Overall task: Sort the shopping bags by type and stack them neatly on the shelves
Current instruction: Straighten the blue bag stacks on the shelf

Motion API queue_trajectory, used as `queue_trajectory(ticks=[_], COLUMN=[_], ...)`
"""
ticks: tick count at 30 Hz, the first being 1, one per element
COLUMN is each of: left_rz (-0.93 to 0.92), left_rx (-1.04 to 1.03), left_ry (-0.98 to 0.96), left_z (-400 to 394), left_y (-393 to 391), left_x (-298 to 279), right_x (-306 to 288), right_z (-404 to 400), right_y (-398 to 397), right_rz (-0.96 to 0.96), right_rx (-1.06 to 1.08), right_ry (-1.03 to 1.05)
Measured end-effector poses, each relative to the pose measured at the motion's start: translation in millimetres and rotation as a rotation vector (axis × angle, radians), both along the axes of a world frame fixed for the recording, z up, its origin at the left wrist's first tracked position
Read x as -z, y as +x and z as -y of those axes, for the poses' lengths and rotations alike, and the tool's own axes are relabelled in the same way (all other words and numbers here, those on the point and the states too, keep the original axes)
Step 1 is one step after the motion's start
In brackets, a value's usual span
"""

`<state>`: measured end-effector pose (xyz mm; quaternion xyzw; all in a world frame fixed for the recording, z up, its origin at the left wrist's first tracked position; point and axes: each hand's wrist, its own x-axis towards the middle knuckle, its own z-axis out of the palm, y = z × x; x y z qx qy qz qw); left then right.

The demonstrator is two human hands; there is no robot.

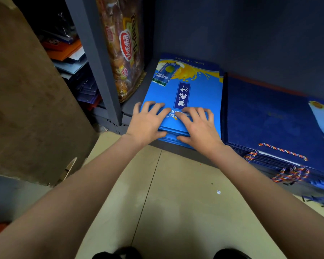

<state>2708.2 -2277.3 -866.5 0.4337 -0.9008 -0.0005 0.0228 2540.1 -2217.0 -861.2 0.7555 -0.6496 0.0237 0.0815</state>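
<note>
The bottom shelf (138, 98) is dark grey and sits low, just above the tan floor (157, 202). At the shelf's front left corner lies a stack of light blue shopping bags (198, 94), flat, with the long side running from the front edge toward the back wall. Both hands are on the near end of this stack. The left hand (148, 122) is on the near left corner and the right hand (196, 126) is just beside it, nearer the middle. The fingers (155, 107) of both hands are spread wide and lie flat on top, pressing down, while the thumbs hook under the front edge of the top bags. Nothing is lifted up. I think the hands are squaring the stack, so the next push goes straight away from the person, along the long side of the bags, toward the back wall.

Touching the stack on its right is a bigger stack of dark blue shopping bags (266, 116) with twisted rope handles (282, 151) hanging over the front edge. A snack bag (123, 49) stands upright at the left, near the back corner, beside the grey shelf post (99, 68). Past the post, more bags (71, 58) are piled up. A brown cardboard box (30, 101) stands on the left.

A sideways push could bump the dark stack.
</note>
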Motion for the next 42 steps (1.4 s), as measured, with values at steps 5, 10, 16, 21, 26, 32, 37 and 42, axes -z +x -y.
queue_trajectory(ticks=[5,10,16,21,26,32,37,42], left_rz=[0.049,-0.013,0.055,0.206,0.207,0.113,0.059,0.078], left_rx=[-0.017,-0.052,-0.323,-0.299,-0.222,-0.267,-0.212,-0.200], left_ry=[-0.025,0.087,0.525,0.370,0.378,0.391,0.360,0.440], left_z=[-2,-6,6,13,23,8,26,36], left_y=[-5,7,1,-4,8,9,21,26], left_x=[4,1,-19,-16,-16,2,-5,-11], right_x=[-6,-1,-10,-17,2,6,1,1], right_z=[-7,-26,-33,-26,-19,-24,-27,-22], right_y=[-17,-32,-30,-25,-22,-30,-26,-8], right_rz=[0.095,0.146,0.090,-0.069,-0.239,-0.176,-0.062,-0.005], right_rx=[0.075,0.274,0.358,0.385,0.357,0.333,0.348,0.380], right_ry=[0.144,0.190,0.240,0.417,0.428,0.389,0.323,0.330])
